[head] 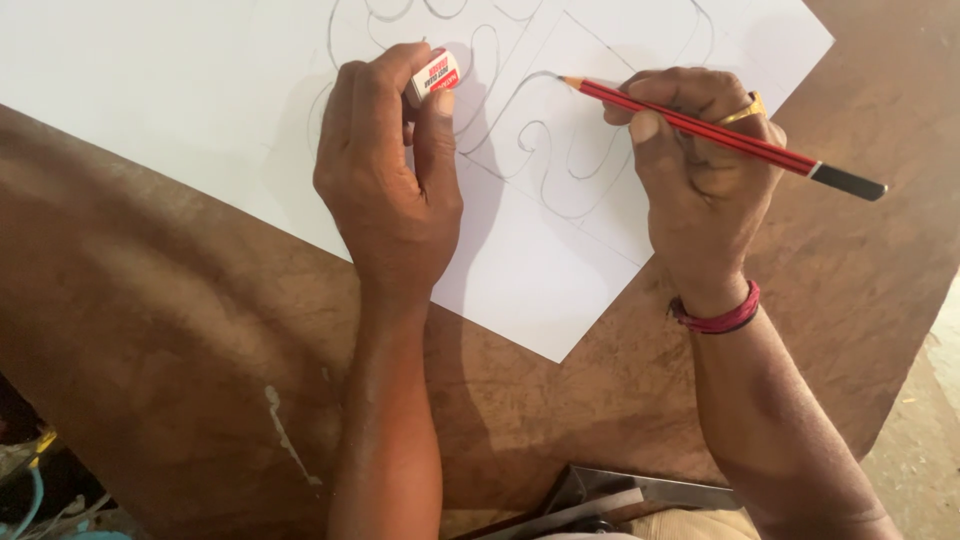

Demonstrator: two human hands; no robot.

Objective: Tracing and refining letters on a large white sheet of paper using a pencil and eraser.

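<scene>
A large white sheet of paper [150, 80] with curved pencil lines lies on a brown board [170, 330]. My left hand [390, 170] rests on the sheet and grips a small white eraser in a red sleeve [435, 73] between thumb and fingers, against the drawn curves. My right hand [700, 170] holds a red pencil with a black end [720, 133]. Its tip touches a curved line near the sheet's middle. A gold ring sits on one right finger and a red band [718, 318] circles the right wrist.
The sheet's near corner points toward me at the board's middle. A metal ruler or square [620, 492] lies at the board's near edge. Cables and clutter [30, 480] show at the lower left, and pale floor [930, 440] shows at the lower right.
</scene>
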